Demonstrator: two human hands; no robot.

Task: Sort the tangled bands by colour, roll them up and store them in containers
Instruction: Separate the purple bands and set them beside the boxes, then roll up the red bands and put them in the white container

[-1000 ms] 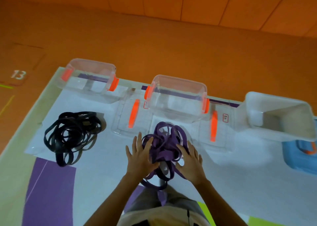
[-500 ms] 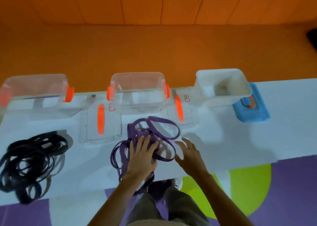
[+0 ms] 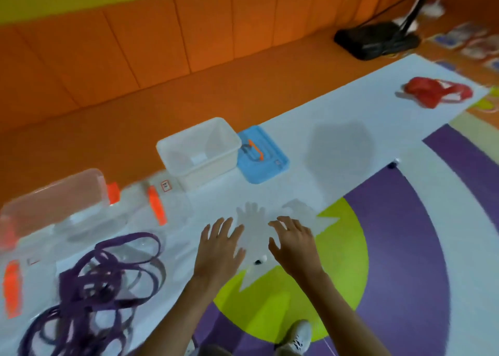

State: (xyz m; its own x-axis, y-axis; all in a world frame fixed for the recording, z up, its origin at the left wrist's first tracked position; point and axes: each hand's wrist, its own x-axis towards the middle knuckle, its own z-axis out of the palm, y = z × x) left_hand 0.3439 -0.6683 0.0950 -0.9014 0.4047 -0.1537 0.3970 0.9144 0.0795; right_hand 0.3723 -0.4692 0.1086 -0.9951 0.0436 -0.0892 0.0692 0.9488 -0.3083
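Observation:
A tangle of purple bands [image 3: 97,288] lies on the white sheet [image 3: 337,118] at the lower left. A heap of red bands [image 3: 434,92] lies far off at the sheet's upper right corner. My left hand [image 3: 218,250] and my right hand [image 3: 294,245] hover side by side over the sheet's front edge, fingers spread, holding nothing, to the right of the purple tangle. An open white container [image 3: 199,150] stands behind them. A clear container with orange clips [image 3: 54,201] stands at the left.
A blue lid with an orange handle [image 3: 262,158] lies right of the white container. Clear lids with orange handles [image 3: 156,204] lie flat on the sheet. A black stand base [image 3: 378,41] sits on the orange floor at the back right. My shoes [image 3: 297,336] show below.
Both hands have let go of the purple tangle and moved right of it. The view has swung right, bringing the red bands in and losing the black bands.

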